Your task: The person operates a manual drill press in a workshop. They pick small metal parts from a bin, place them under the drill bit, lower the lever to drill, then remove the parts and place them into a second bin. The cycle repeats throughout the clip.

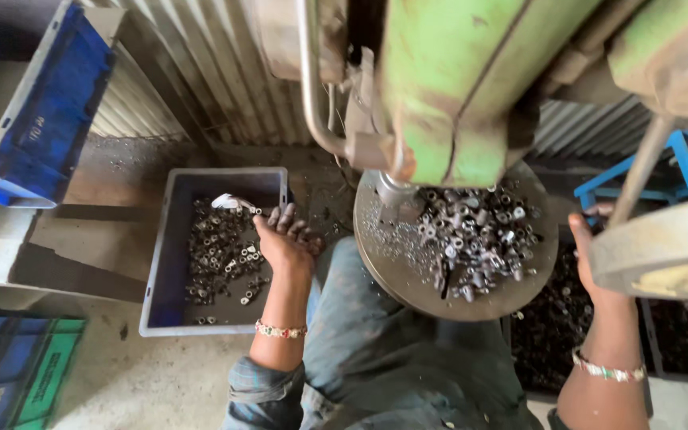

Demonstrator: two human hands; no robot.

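Left hand [284, 239] open, fingers spread and curled down, hovering over right edge of grey bin [170, 318]. Holding nothing visible. Bin floor carries scattered small metal nuts [220, 255], mostly toward far half, plus a pale scrap [231, 202] at far edge. Right hand [591, 247] wrapped around metal lever [639, 179] of green drill press [455, 87]; grip closed on it. Round press table [392, 275] loaded with heap of nuts [475, 239] on right half, fine chips on left edge near spindle [396, 191]. Dark tray [551, 334] of more parts below table's near-right edge. Risks, as judgement: loose heap sits close to spindle, so vibration could walk nuts off table edge onto lap or floor. Sleeve or wrist bangle [280, 330] could snag if passing near spindle. Chips likely sharp on bare fingers.
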